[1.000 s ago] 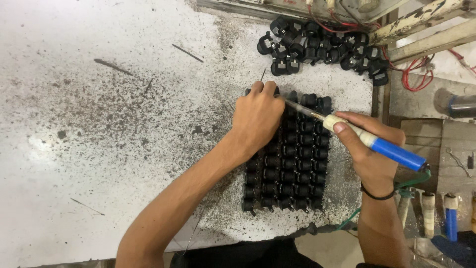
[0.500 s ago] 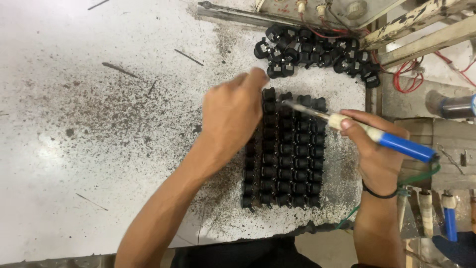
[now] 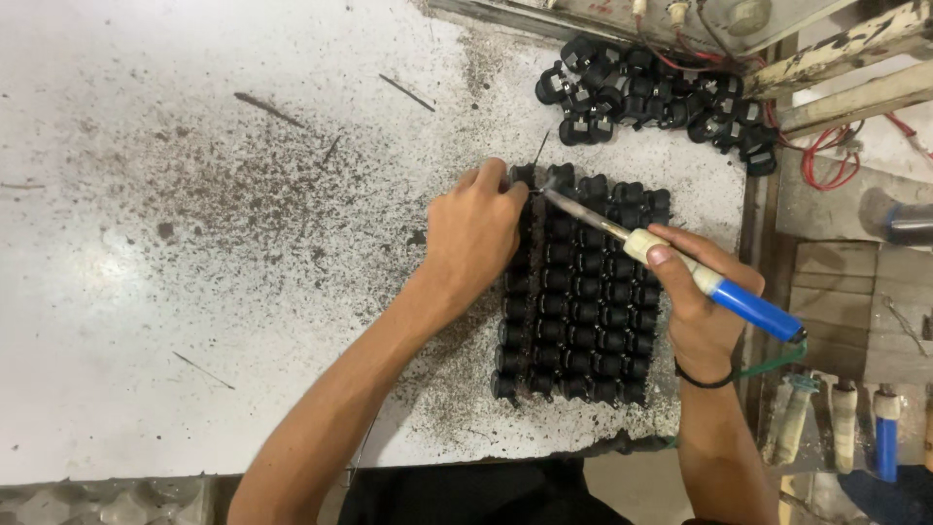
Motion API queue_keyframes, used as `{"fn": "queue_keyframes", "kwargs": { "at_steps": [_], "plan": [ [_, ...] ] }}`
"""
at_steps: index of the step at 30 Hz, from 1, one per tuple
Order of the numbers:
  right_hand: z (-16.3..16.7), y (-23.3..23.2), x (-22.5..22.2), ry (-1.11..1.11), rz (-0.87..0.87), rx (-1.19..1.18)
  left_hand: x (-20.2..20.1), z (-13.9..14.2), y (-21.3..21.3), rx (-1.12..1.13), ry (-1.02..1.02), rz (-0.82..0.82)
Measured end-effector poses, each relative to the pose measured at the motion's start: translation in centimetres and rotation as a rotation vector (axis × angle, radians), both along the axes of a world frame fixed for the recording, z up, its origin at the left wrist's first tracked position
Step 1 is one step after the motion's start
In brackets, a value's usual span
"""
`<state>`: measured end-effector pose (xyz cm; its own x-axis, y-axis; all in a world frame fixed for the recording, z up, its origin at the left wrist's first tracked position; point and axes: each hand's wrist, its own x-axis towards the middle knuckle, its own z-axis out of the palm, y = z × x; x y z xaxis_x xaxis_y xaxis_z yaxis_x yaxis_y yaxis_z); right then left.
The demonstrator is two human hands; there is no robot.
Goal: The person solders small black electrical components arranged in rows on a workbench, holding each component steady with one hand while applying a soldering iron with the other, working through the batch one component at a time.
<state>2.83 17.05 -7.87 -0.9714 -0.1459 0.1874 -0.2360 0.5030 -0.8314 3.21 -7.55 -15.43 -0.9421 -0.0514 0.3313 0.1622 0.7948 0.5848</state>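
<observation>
Closest to the person, spare tools with pale and blue handles [image 3: 886, 433] hang off the right side, below the bench edge. Just above them the right hand [image 3: 702, 301] is curled tightly around a soldering iron [image 3: 680, 267], its fingers pressed around the cream and blue handle, a dark band on the wrist. The iron's metal shaft slants up and left across a block of small black parts [image 3: 583, 292] set in neat rows on the bench [image 3: 194, 243], whose white top is speckled with dark grit. The left hand [image 3: 473, 233] rests at the block's upper left corner, fingertips pinched together on the top-row part where the iron's tip meets it. Farther back, a loose heap of black parts [image 3: 651, 97] lies near red wires [image 3: 826, 160].
</observation>
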Motion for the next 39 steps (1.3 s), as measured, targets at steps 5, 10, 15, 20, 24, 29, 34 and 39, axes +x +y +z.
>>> {"fn": "queue_keyframes", "kwargs": {
  "at_steps": [5,10,15,20,24,29,34,39],
  "plan": [
    [1.2,-1.0,-0.5,-0.03,0.041,0.049,-0.4,0.3,0.4,0.014,0.024,-0.021],
    [2.6,-1.6,-1.0,-0.005,0.076,0.176,-0.7,0.7,0.8,-0.034,-0.05,-0.043],
    [3.5,-2.5,-1.4,-0.036,0.066,0.185,-0.8,0.1,1.1,0.008,-0.034,-0.036],
    [3.6,-2.0,-1.5,-0.063,0.067,0.182,-1.3,0.8,1.1,0.068,0.022,-0.026],
    [2.9,-0.2,-0.9,-0.081,0.023,-0.068,0.2,2.0,0.1,0.183,-0.058,0.064],
    [0.1,0.5,1.8,0.095,0.054,-0.099,3.2,1.5,-0.1,0.214,-0.125,0.0],
    [-0.3,1.3,2.9,0.107,0.041,0.018,3.2,0.2,0.9,0.146,0.04,-0.004],
    [0.3,0.8,2.7,0.021,0.029,0.03,2.9,0.2,1.0,0.112,0.008,-0.008]
  ]
}}
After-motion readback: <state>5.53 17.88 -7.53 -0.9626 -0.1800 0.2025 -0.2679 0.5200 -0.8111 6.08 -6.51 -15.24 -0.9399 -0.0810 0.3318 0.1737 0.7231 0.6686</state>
